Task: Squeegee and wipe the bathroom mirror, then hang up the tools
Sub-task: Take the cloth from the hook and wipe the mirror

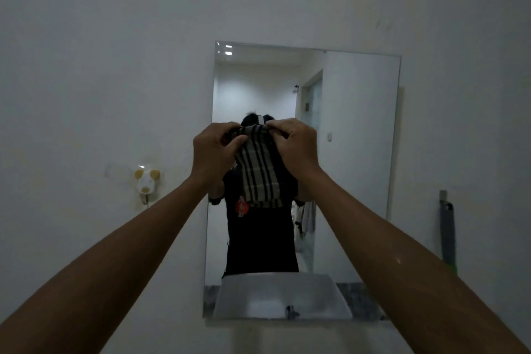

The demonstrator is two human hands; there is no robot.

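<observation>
A striped cloth (260, 169), pale with dark bands, hung in front of the bathroom mirror (359, 138), held up at about the middle of the glass. The left hand (214, 152) pinched the cloth's upper left corner between thumb and curled fingers, while the right hand (296, 146) gripped the upper right corner in the same way; the two hands sat close together, with the top edge bunched between them and the rest of the fabric drooping straight down. Both forearms reached up from the lower corners of the view.

The frameless mirror was fixed to a pale wall (115, 66) and reflected a person in a dark top, a white room and a doorway behind. A white basin (275, 293) showed in the lower part of the glass, flanked by a strip of grey speckled worktop (356, 296).

A grey squeegee (447, 233) with a green tip at its lower end hung upright on the wall to the right of the mirror, apart from its edge. To the left of the mirror, a small white and yellow hook (147, 181) was stuck to the wall.
</observation>
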